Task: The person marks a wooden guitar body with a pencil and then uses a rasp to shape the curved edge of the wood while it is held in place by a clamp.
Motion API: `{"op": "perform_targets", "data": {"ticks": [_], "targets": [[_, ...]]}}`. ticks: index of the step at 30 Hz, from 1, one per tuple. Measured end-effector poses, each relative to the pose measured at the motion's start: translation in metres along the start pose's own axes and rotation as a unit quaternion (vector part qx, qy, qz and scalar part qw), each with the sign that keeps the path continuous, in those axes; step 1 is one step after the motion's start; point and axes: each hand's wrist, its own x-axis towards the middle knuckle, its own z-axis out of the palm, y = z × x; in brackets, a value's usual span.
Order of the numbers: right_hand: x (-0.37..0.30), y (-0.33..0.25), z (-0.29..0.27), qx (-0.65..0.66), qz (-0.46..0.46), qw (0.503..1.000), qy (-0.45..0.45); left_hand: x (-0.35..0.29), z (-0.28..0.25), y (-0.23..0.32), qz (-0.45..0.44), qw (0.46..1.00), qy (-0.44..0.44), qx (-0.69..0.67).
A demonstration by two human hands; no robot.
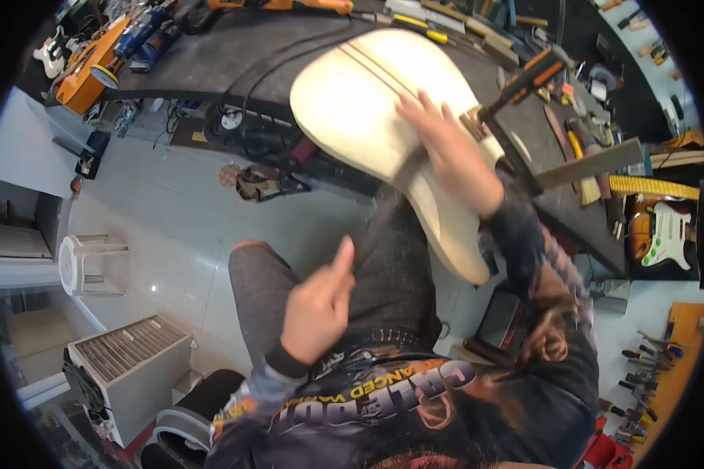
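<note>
A pale, bare-wood guitar body (368, 109) with two thin dark stripes juts out over the near edge of the dark workbench (211, 62). On its upper face lies my right hand (446, 152), flat with the fingers stretched out, gripping nothing. A bar clamp (512, 148) with a black and orange handle presses on the body's right side at the bench edge. Above my lap, away from the wood, hovers my left hand (317, 313). One of its fingers points forward, the others are partly hidden, and nothing shows in it.
Tools and wood strips (477, 35) crowd the bench's back. A blue power tool (141, 35) lies far left, next to an orange guitar body (90, 70). A finished electric guitar (665, 234) is at right. A white stool (94, 262) and a slatted white unit (133, 352) stand left.
</note>
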Motion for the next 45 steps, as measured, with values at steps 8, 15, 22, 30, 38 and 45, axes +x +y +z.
{"op": "perform_targets", "data": {"ticks": [8,15,22,30,38,45], "targets": [[0.046,0.023,0.024,0.03,-0.038,0.998,0.045,0.023,-0.007,-0.012,-0.008,0.999,0.015,0.042],[0.065,0.032,0.006,-0.069,-0.055,0.993,0.081,0.055,-0.013,-0.011,-0.023,0.999,-0.003,0.029],[0.017,-0.002,0.024,-0.016,-0.027,0.999,0.019,-0.007,-0.005,-0.012,-0.032,0.999,-0.009,0.012],[0.113,0.047,0.015,-0.12,-0.101,0.981,0.114,0.071,-0.004,-0.02,-0.021,0.999,0.028,0.004],[0.029,0.007,0.014,-0.119,-0.051,0.99,0.057,0.013,-0.008,-0.013,-0.023,1.0,-0.002,-0.008],[0.081,0.023,0.028,-0.081,-0.06,0.993,0.063,0.04,-0.01,-0.024,-0.026,0.999,0.038,0.013]]}}
